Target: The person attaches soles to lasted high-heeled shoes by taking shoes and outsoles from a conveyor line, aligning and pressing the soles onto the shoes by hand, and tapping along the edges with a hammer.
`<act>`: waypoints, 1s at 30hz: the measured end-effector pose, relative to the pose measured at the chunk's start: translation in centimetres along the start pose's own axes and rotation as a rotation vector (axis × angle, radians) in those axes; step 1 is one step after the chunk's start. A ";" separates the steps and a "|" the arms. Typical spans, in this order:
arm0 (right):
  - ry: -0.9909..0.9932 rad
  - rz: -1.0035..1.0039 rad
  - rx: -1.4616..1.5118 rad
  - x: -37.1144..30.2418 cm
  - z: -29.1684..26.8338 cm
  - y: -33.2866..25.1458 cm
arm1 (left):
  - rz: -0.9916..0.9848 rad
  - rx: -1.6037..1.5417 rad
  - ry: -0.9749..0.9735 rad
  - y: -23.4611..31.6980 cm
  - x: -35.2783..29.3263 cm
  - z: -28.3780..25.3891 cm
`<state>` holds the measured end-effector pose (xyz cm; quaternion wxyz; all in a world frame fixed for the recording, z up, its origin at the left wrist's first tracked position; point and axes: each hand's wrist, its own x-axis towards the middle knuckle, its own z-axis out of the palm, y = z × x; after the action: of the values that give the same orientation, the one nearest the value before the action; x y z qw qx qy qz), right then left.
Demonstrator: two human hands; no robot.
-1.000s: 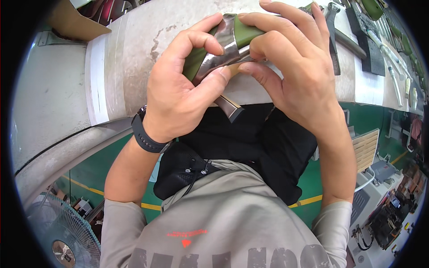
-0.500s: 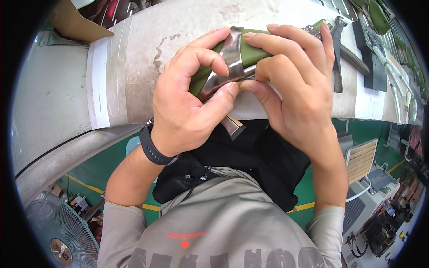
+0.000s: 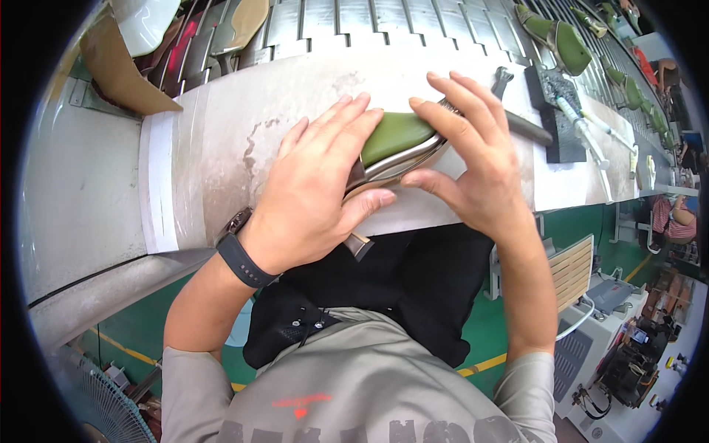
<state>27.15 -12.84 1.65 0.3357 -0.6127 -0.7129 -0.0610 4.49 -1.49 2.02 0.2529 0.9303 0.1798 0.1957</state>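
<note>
Two-handed work on a glossy green, foot-shaped shoe form, held above the near edge of the pale, stained bench. A narrow silvery metallic band follows its near flank, and a slim brown heel with a dark tip projects below the left hand. That hand's grip is closed over the form: the fingers lie extended across the upper side, the thumb along the near edge. The right hand arches about the other end with fingers spread and thumb apart from them; whether it pinches anything cannot be told.

The step in hand appears to be fitting or smoothing the band along the form. The next move probably calls for firm support from the left hand — and light, exact fingertip work from the right at the near edge.

Compared with half a second earlier, the left fingers, then curled beside a broad metallic strap, now lie flatter and hide most of it; the thumbs, then nearly meeting, stand apart. The view has also shifted, bringing more of the grey metal slats beyond the bench into sight.
</note>
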 end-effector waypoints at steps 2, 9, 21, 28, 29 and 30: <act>0.024 -0.016 -0.004 0.1 0.0 0.0 | 0.017 0.037 -0.002 0.4 0.4 0.1; -0.169 0.261 0.059 4.0 -2.2 -2.0 | -0.017 0.014 0.036 0.5 0.9 0.4; 0.127 0.384 -0.088 -5.0 -3.5 5.9 | 0.000 0.073 -0.034 0.7 2.7 0.8; 0.068 0.488 -0.154 -5.4 -2.9 2.0 | 0.093 -0.155 -0.172 0.8 6.9 0.9; 0.072 0.503 -0.154 -5.6 -3.3 1.2 | 0.099 -0.157 -0.186 0.8 7.1 0.9; 0.078 0.547 0.072 -4.7 -4.2 -0.3 | 0.080 -0.178 -0.181 0.8 7.0 0.9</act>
<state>28.70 -18.88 2.36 0.3882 -0.7673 -0.5093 0.0339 11.09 0.55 3.63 0.3418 0.9244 0.1009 0.1362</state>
